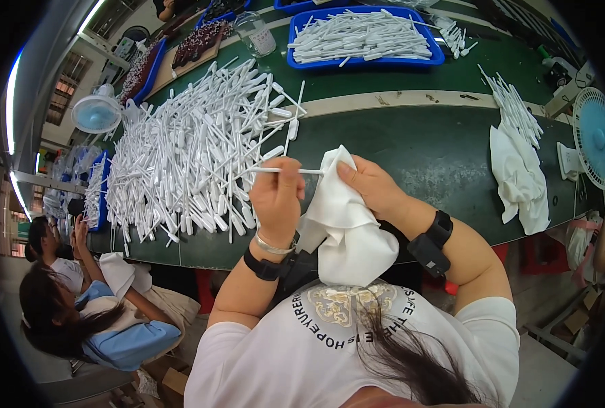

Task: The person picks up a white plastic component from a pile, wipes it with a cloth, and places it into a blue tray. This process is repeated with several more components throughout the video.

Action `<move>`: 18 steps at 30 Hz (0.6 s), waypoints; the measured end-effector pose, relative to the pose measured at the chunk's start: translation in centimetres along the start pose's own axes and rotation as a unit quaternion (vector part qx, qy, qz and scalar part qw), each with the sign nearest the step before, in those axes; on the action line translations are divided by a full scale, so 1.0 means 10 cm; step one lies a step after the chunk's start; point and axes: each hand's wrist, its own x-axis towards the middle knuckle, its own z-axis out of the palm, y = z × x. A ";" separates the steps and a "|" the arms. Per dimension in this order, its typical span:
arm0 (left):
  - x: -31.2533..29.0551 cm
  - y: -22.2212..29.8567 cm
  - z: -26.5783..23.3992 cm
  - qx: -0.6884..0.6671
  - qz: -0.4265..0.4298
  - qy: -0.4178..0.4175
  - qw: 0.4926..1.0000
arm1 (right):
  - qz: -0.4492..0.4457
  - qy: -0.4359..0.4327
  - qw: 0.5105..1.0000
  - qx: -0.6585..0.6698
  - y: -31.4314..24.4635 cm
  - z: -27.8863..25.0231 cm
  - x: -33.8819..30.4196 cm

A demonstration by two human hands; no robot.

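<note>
On the far left, beyond the green table [411, 146], a small pale-blue fan [96, 113] stands near a blue tray [102, 197] that holds white plastic pieces. Next to it a big loose heap of white plastic pipettes [194, 156] lies on the matte green surface; they are thin, smooth tubes with a wider bulb part, crossing each other in all directions.

In front of the heap, the left hand [277, 197] is closed in a loose fist around one thin white pipette [285, 171], which lies about level and points to the right. A silver bangle and a black watch sit on this wrist. The tip of the pipette goes into a soft white cloth [347, 228], which is crumpled and hangs down in folds toward the person's chest. The right hand [374, 187] pinches the upper part of this cloth between thumb and fingers, just around the pipette's end; a black watch is also on this wrist. Both forearms rise from the lower edge with bent elbows.

At the back, a long blue tray [367, 58] is filled with more white pipettes, laid mostly in parallel. Further right, a small bundle of pipettes [514, 109] rests on a second white cloth [520, 180], wrinkled and flat on the table. At the right edge stands another fan [595, 136] with a blue grille.
</note>
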 end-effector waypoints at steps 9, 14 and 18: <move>0.43 -0.06 0.37 0.441 0.345 -0.258 0.787 | -0.023 0.051 0.993 0.108 -0.02 -0.11 0.07; 1.21 0.01 0.86 0.451 0.048 -0.316 0.833 | -0.014 0.076 0.997 0.018 0.01 -0.19 0.07; 1.96 -0.36 1.13 0.548 0.239 -0.317 0.737 | 0.007 0.060 0.994 -0.090 0.00 -0.10 0.08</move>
